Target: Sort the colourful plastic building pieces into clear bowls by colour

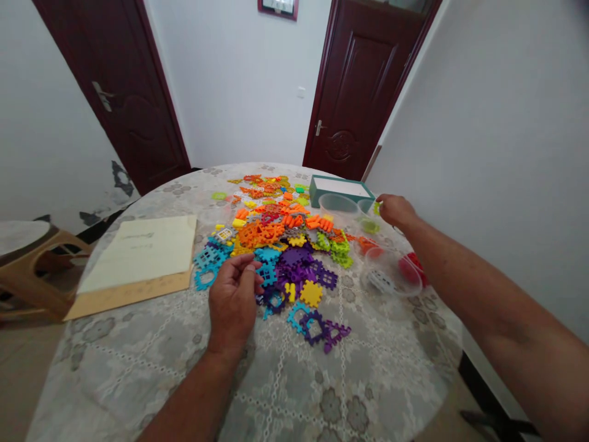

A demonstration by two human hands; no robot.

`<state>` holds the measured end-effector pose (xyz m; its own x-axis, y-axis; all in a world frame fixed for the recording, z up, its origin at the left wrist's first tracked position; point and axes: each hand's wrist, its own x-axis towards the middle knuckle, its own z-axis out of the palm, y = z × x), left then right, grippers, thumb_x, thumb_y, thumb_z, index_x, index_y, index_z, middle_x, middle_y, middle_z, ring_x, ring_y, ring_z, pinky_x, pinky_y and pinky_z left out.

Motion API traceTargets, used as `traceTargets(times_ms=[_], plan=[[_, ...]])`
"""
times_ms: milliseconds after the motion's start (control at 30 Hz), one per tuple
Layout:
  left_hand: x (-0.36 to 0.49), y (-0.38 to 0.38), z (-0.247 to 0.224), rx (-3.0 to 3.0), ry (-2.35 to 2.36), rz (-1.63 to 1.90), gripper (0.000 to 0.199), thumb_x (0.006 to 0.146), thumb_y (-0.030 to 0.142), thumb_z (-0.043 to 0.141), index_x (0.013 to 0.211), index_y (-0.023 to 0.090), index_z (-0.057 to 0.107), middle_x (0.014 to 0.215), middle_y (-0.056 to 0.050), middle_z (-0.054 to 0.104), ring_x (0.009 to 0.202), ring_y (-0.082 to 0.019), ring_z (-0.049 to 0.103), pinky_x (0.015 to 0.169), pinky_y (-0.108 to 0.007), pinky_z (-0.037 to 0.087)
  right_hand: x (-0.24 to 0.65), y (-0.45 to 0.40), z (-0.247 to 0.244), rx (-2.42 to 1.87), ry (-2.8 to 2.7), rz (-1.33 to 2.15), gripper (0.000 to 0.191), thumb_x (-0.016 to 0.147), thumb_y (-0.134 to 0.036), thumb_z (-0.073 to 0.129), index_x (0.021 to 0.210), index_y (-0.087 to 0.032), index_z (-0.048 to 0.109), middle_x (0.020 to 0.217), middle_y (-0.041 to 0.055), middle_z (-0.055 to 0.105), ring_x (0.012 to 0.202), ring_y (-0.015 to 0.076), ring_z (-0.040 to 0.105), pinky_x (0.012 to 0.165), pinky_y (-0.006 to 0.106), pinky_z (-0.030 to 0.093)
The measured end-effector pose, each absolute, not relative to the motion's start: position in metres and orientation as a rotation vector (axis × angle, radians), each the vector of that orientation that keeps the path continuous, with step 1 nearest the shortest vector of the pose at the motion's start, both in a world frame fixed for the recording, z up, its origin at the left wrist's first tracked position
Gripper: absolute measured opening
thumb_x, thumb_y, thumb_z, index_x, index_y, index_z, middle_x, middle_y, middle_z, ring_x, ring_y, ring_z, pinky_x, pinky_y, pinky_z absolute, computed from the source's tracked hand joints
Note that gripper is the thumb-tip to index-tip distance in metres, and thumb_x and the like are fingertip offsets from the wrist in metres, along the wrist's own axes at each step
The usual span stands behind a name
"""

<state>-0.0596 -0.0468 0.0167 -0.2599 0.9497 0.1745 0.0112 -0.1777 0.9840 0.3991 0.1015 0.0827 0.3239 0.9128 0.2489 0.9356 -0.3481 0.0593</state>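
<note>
A heap of colourful plastic pieces covers the middle of the table, with orange ones [260, 233] behind and purple ones [294, 256] nearer. My left hand [234, 291] is at the heap's near left edge beside blue pieces [205, 279], fingers curled; whether anything is between them is hidden. At the right, my right hand [394, 212] pinches a yellow-green piece [377, 208] above a small clear cup [367, 207] holding yellow-green pieces. A yellow square piece [311, 294] and a purple triangular one [337, 333] lie at the near edge.
A green-edged box [317, 195] stands at the back right beside a clear tub [338, 205]. Another clear tub [391, 288] is at the right, near red pieces [416, 267]. Pale paper [142, 248] lies on the left over brown card [133, 298]. A stool [50, 264] stands left.
</note>
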Motion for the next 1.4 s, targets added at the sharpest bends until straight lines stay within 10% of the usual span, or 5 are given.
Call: traceTargets(times_ms=[500, 867, 1167, 1400], plan=[[-0.057, -0.045, 0.018, 1.206, 1.264, 1.586, 0.022, 0.089, 0.033, 0.065, 0.105, 0.018, 0.068, 0.082, 0.000, 0.071, 0.057, -0.011, 0.061, 0.055, -0.024, 0.052, 0.352, 0.053, 0.103, -2.267, -1.756, -0.444, 0.040, 0.100, -0.019, 0.046, 0.132, -0.014, 0.070, 0.129, 0.0174, 0.072, 0.116, 0.0298, 0.067, 0.101, 0.040, 0.048], [-0.054, -0.052, 0.016, 1.326, 1.303, 1.486, 0.024, 0.092, 0.036, 0.062, 0.109, 0.020, 0.069, 0.092, -0.003, 0.074, 0.066, -0.014, 0.065, 0.060, -0.025, 0.053, 0.173, -0.082, 0.029, -1.748, -2.333, 0.025, 0.019, 0.090, -0.034, 0.071, 0.105, -0.024, 0.069, 0.096, 0.0101, 0.074, 0.082, 0.0256, 0.068, 0.069, 0.033, 0.047], [-0.050, -0.051, -0.004, 2.141, 1.304, 1.176, 0.020, 0.098, 0.021, 0.053, 0.110, 0.020, 0.068, 0.107, -0.008, 0.075, 0.102, -0.023, 0.069, 0.096, -0.039, 0.053, 0.175, -0.078, 0.008, -1.668, -2.166, 0.418, 0.025, 0.091, -0.023, 0.064, 0.116, -0.021, 0.064, 0.099, 0.0062, 0.070, 0.091, 0.0221, 0.065, 0.078, 0.032, 0.046], [-0.048, -0.055, -0.013, 2.438, 1.248, 0.847, 0.021, 0.100, 0.023, 0.054, 0.118, 0.021, 0.064, 0.116, -0.008, 0.070, 0.107, -0.023, 0.067, 0.092, -0.037, 0.054, 0.186, -0.068, -0.001, -1.445, -1.721, 0.889, 0.015, 0.093, -0.029, 0.058, 0.105, -0.022, 0.063, 0.083, -0.0010, 0.064, 0.071, 0.0162, 0.060, 0.064, 0.027, 0.046]])
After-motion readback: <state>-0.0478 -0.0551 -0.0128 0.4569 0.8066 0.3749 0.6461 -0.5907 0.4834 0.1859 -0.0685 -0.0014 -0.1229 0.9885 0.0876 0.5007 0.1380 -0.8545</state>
